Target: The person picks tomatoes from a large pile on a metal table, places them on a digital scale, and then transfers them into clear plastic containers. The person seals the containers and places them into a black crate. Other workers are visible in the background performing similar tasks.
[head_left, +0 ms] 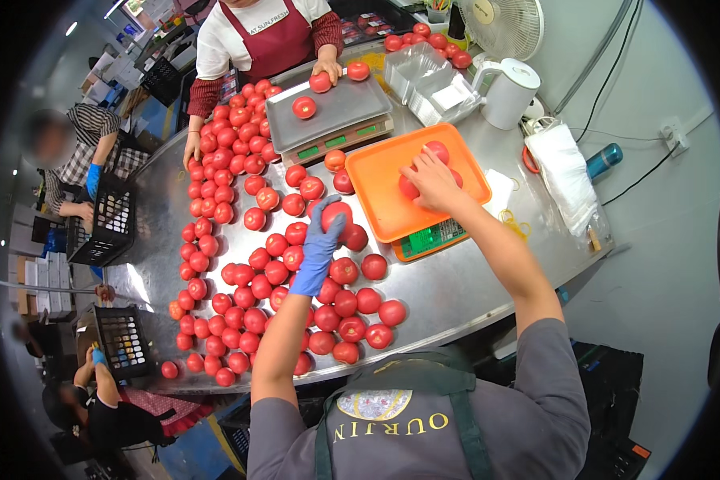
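My left hand (324, 240), in a blue glove, is closed around a red tomato (337, 216) above the many tomatoes spread on the metal table (438, 288). My bare right hand (435, 183) lies over several tomatoes on the orange tray (381, 210), its fingers touching them; whether it grips one cannot be told. Of these, one tomato (438, 151) shows beyond the fingertips and another (408, 188) at the side of the hand. The tray rests on a digital scale (432, 240) with a lit green display. More tomatoes (344, 271) lie close to my left forearm.
Across the table a co-worker in a red apron (276, 42) touches a tomato on a second scale (330, 114). Clear plastic containers (438, 90), a white electric kettle (511, 93), a fan (504, 24) and white plastic bags (561, 174) stand or lie right. Co-workers handle black crates (105, 222) left.
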A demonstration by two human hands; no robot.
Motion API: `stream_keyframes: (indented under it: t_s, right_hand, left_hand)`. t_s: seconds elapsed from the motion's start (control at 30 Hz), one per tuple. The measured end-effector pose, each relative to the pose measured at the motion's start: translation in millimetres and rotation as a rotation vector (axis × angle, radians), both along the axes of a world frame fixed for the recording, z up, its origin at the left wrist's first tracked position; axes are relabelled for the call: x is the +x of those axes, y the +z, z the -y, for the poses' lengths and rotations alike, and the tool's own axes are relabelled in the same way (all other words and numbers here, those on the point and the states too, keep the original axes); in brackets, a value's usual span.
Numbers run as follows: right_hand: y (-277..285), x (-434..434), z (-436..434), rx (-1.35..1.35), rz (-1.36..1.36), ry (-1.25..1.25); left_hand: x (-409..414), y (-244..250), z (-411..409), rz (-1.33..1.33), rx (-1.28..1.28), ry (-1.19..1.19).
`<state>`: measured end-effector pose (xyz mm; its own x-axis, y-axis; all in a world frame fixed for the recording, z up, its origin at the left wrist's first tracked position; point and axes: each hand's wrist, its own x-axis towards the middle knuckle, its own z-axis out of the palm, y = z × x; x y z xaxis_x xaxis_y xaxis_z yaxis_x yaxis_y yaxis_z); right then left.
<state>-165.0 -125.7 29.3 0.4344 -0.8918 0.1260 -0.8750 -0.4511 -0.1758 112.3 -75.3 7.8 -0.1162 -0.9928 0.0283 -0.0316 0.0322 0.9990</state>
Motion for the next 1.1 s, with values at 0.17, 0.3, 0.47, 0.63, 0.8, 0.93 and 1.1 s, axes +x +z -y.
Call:
stream_keyframes:
  t_s: [0.17, 0.3, 0.47, 0.63, 0.8, 0.93, 1.1]
  right_hand:
    - [24, 3, -91, 0.555, 0.845, 0.055]
    - [-28, 17, -169, 0.924, 1.012, 0.178]
    - [-69, 35, -232, 1.169, 1.071, 0.057]
    - [-86, 39, -247, 1.255, 1.237, -0.021]
    - [-88, 39, -245, 1.344, 1.28, -0.097]
    - [-83, 44, -247, 1.352, 1.358, -0.048]
    - [-74, 57, -255, 1.615, 1.526, -0.035]
  left_hand:
    - [-56, 3, 22, 0.46, -0.202, 0.021]
    - [-101, 11, 44, 0.755, -0.265, -0.074]
    - [-119, 5, 59, 0.942, -0.352, -0.131]
    - [-99, 10, 29, 0.828, -0.441, 0.008]
    - [-55, -8, -65, 0.568, -0.464, 0.059]
    - [-43, -30, -136, 0.719, -0.367, -0.274]
    - [-47, -79, -164, 1.022, -0.34, -0.545]
